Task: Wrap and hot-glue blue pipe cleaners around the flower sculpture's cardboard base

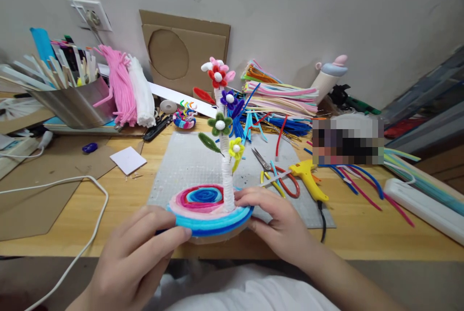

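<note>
Two bare hands are holding a pipe-cleaner flower sculpture by its round base (212, 223), which is spanning the space between them above the near side of a wooden desk (348, 238). The left hand (141, 243) is gripping the left rim, its fingers bent and lying close together, one fingertip pressing on the blue near edge (its thumb is not clearly showing). The right hand (277, 219) is pinching the right rim, fingers on top beside the foot of the stem and thumb lower down at the edge. The base is showing coiled rings of blue, pink and red.

Just to the left of the right hand's fingertips, a white wrapped stem (226, 175) is standing upright, carrying a red flower (217, 77), a purple flower (229, 99), a green flower (220, 125) and a yellow flower (236, 148), plus leaves.

Beyond both hands, a gray cutting mat (188, 156) is lying on the desk. Beyond the right hand, scissors (290, 183) and a yellow glue gun (310, 180) are resting on it, with pipe-cleaner bundles (281, 98) lying farther off. Well beyond the left hand, a metal container (79, 103) is holding sticks, next to pink pipe cleaners (121, 86) and white pipe cleaners (141, 93).
</note>
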`<state>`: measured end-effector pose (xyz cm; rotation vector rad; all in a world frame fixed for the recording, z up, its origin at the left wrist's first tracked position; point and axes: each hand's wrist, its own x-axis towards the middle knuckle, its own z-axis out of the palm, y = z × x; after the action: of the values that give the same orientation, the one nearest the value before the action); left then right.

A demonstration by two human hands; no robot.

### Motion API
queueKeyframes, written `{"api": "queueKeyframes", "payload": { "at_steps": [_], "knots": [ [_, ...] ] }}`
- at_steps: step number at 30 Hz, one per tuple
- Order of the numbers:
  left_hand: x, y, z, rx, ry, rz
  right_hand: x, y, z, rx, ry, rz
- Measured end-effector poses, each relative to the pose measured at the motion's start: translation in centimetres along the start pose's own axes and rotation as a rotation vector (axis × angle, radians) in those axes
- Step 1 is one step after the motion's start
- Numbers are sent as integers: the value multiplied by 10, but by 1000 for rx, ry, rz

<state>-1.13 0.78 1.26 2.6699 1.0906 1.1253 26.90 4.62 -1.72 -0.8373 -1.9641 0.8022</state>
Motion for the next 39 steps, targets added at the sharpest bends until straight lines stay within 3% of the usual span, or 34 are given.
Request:
{"api": "queueKeyframes", "payload": {
  "at_steps": [9,15,20,27,34,39],
  "knots": [
    [-10,-7,12,-31,105,-14,4,-1,0,36,14,14],
    [-12,-20,26,-42,162,62,12,-1,2,75,42,54],
    [-13,-23,32,-35,229,13,3,4,6,7,117,84],
    [-8,-18,31,-44,265,-47,-23,4,8,-201,133,-105],
    [-8,-18,32,-61,270,-69,-16,3,9,-298,105,-221],
    [-6,-18,33,-43,281,-68,-14,2,6,-407,80,-212]
  ]
}}
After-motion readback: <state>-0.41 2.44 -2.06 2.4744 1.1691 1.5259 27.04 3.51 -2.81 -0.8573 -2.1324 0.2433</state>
